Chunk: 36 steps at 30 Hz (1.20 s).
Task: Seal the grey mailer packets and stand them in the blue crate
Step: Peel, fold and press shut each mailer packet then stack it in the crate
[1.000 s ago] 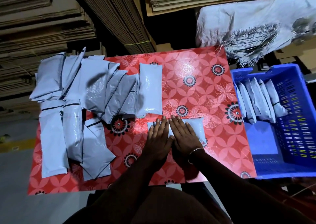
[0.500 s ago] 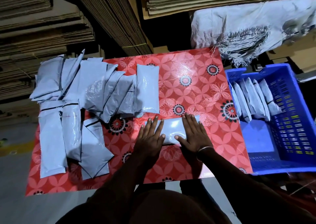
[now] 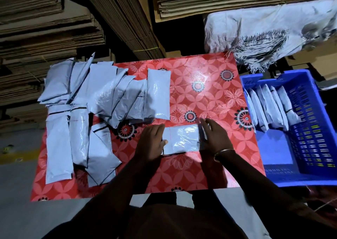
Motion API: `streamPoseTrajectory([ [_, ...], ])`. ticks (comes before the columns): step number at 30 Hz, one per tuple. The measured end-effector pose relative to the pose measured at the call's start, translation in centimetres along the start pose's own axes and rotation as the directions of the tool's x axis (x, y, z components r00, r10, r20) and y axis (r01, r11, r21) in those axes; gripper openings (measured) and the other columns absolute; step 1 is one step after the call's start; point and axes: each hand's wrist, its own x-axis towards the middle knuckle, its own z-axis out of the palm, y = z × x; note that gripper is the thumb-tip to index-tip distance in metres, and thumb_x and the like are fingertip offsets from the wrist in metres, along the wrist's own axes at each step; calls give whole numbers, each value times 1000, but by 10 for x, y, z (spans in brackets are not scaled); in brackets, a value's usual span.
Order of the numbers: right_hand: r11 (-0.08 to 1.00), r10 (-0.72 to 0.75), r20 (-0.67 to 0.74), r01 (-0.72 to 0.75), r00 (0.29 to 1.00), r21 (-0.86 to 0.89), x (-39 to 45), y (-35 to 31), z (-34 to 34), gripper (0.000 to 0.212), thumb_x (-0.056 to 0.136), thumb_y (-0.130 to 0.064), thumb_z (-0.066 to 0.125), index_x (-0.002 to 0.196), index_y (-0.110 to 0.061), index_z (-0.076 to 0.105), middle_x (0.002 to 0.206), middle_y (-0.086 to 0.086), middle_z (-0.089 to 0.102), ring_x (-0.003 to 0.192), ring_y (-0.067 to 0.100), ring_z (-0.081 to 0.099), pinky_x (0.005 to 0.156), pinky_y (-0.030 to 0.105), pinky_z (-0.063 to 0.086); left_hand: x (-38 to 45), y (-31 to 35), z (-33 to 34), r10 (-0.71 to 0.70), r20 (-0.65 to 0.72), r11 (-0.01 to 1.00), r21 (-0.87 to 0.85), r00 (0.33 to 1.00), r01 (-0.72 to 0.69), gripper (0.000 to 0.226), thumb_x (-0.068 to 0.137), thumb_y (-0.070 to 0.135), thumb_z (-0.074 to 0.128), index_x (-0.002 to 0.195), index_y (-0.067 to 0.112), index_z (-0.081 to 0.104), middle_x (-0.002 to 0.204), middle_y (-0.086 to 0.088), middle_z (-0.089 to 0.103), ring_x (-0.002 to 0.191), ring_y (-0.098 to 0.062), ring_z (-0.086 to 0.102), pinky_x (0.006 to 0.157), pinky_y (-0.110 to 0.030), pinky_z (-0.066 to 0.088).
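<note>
Since the earlier frame, both hands have been drawn apart to the ends of the flat grey plastic mailer packet (image 3: 179,139) lying on the red floral-patterned table (image 3: 209,96), beside the blue plastic crate (image 3: 310,138) where sealed packets (image 3: 269,107) stand. Its left end is gripped by the left hand (image 3: 152,142); the right hand (image 3: 214,138) is laid at its right end, fingers blurred, so its grip cannot be told.

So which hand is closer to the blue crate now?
The right hand. It is at the right end of the packet on the table, on the side facing the blue crate. The left hand holds the packet's left end, farther away.
</note>
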Motion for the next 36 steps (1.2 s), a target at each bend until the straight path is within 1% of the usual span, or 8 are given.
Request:
streamPoseTrajectory([
  [4, 981, 4, 60, 7, 998, -194, 17, -18, -11, 64, 71, -29, 80, 130, -13, 60, 109, 14, 65, 101, 39, 58, 82, 44, 50, 17, 20, -15, -5, 40, 997, 78, 999, 2, 72, 52, 36, 96, 111, 9, 66, 98, -8, 62, 90, -32, 59, 83, -42, 45],
  [11, 986, -97, -300, 50, 949, -160, 11, -8, -65, 32, 75, -37, 50, 96, -15, 62, 86, 10, 59, 79, 34, 52, 61, 37, 30, 21, 64, -47, 53, -221, 999, 9, 974, -53, 30, 66, 7, 66, 91, 19, 54, 91, -1, 51, 88, -30, 51, 77, -45, 41],
  [14, 984, -55, -321, -3, 945, -178, 1, 6, -58, 26, 81, -33, 53, 97, -15, 63, 91, 10, 56, 82, 33, 49, 63, 37, 26, 10, 83, -30, 45, -154, 999, 26, 987, -42, 30, 65, 12, 64, 93, 19, 55, 95, -1, 51, 92, -30, 52, 80, -44, 42],
  [17, 989, -18, -221, -15, 975, -149, -18, 26, -18, 20, 81, -27, 68, 97, -17, 61, 95, 8, 54, 86, 35, 53, 68, 41, 40, -7, 88, 0, 36, -81, 999, -27, 996, -38, 20, 77, 19, 67, 95, 21, 59, 101, 2, 51, 99, -29, 53, 89, -44, 42],
  [22, 990, 86, -84, -95, 993, -103, -47, 17, -1, 42, 81, -44, 46, 111, -18, 60, 121, 9, 58, 119, 32, 55, 109, 55, 32, -28, 112, 3, -80, -221, 968, -250, 972, 23, 12, 95, 12, 62, 105, 19, 64, 108, 4, 57, 104, -23, 53, 95, -42, 43],
  [25, 993, 80, -148, -91, 986, -73, -34, 2, -12, 39, 88, -37, 46, 116, -15, 62, 126, 10, 60, 126, 30, 53, 113, 55, 28, -12, 118, 8, -143, -262, 941, -333, 954, 50, 27, 101, 15, 53, 126, 22, 62, 132, 7, 57, 126, -16, 51, 108, -41, 39],
  [29, 989, -92, -164, 109, 982, 98, -5, -17, -12, 48, 101, -32, 37, 141, -10, 52, 151, 13, 47, 142, 32, 40, 116, 53, 29, 20, 111, 31, -172, -174, 948, -297, 970, 115, 51, 107, 23, 36, 159, 22, 36, 168, 2, 27, 157, -16, 19, 127, -40, 18],
  [36, 996, -91, -2, 91, 996, 18, 28, -9, 24, 58, 104, -36, 36, 158, -16, 29, 166, 3, 24, 154, 21, 17, 121, 51, 23, 49, 104, 51, -199, -50, 952, -246, 979, 181, 58, 107, 28, 23, 164, 19, 15, 173, 3, 5, 159, -13, -3, 127, -46, 14],
])
